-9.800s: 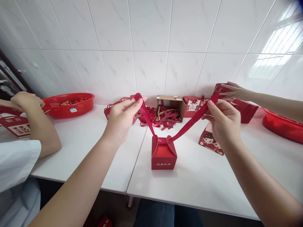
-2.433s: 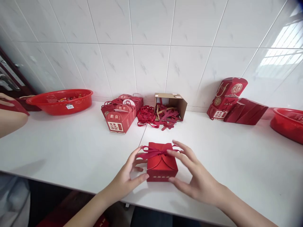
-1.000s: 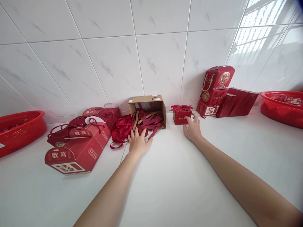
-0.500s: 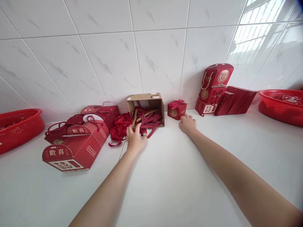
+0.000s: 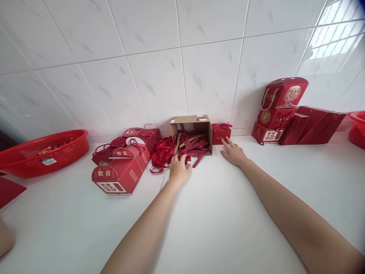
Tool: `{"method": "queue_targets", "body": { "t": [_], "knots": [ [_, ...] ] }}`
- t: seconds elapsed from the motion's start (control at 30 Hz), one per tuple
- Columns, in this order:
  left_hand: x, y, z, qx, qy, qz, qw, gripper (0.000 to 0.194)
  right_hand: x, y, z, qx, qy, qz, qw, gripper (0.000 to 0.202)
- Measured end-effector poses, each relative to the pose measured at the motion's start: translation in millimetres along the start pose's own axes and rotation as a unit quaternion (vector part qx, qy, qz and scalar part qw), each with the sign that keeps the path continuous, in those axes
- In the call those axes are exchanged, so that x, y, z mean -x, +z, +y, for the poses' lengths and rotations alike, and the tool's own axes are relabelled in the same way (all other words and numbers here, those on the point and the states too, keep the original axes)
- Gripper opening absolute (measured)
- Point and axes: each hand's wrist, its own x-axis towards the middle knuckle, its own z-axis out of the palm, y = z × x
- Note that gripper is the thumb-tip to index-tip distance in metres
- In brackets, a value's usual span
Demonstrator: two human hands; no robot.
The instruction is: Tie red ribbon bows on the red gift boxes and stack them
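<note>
My left hand (image 5: 179, 170) is at the front of a cardboard box (image 5: 210, 137) lying on its side, its fingers apart near the dark red and gold strips (image 5: 194, 144) that spill out. Whether a fingertip touches a strip is hard to tell. A heap of red ribbon (image 5: 162, 152) lies just left of the box. My right hand (image 5: 233, 152) has its fingers spread on the counter, in front of a small red box with a bow (image 5: 221, 134). That small box stands against the right side of the cardboard box.
Red gift boxes (image 5: 125, 167) stand at the left. Stacked red boxes (image 5: 281, 114) and flat red pieces (image 5: 313, 125) are at the right. Red baskets (image 5: 51, 160) sit on both sides. A blurred body part (image 5: 4, 236) shows at the left edge.
The view has turned left. The small red box has moved left against the cardboard box and turned. My right hand's fingers have spread and come off it.
</note>
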Motion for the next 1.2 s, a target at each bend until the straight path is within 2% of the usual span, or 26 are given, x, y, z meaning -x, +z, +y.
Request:
{"method": "queue_targets", "body": {
  "t": [0.1, 0.23, 0.4, 0.53, 0.63, 0.7, 1.0, 1.2],
  "knots": [
    [4.8, -1.5, -1.1, -0.002, -0.002, 0.000, 1.000, 0.044, 1.7, 3.1, 2.9, -0.009, -0.002, -0.005, 1.000, 0.058],
    [12.0, -4.0, 2.0, -0.002, 0.003, 0.003, 1.000, 0.042, 5.8, 4.4, 7.5, -0.014, -0.026, -0.010, 1.000, 0.039],
    [17.3, -15.8, 4.0, -0.013, 0.000, 0.042, 0.999, 0.043, 9.7, 6.4, 7.4, -0.018, -0.047, -0.004, 0.999, 0.029],
    [15.6, -30.7, -16.6, -0.045, -0.093, 0.067, 0.992, 0.044, 13.9, 7.4, 7.6, -0.023, -0.048, -0.001, 0.999, 0.030],
    [18.1, -37.4, -36.4, -0.068, -0.178, 0.049, 0.980, 0.040, 18.4, 7.8, 8.1, -0.027, -0.048, -0.005, 0.998, 0.031],
    [23.9, -38.9, -44.0, -0.078, -0.200, 0.034, 0.976, 0.041, 22.1, 7.7, 7.9, -0.031, -0.045, -0.007, 0.998, 0.031],
    [74.2, -51.4, -43.5, -0.074, -0.185, -0.052, 0.979, 0.062, 54.4, 2.7, 1.7, -0.047, -0.036, -0.020, 0.998, 0.032],
    [133.2, -70.6, -29.6, -0.080, -0.164, -0.046, 0.982, 0.068, 83.8, -0.5, -2.1, -0.048, -0.039, -0.022, 0.998, 0.034]
  ]
}}
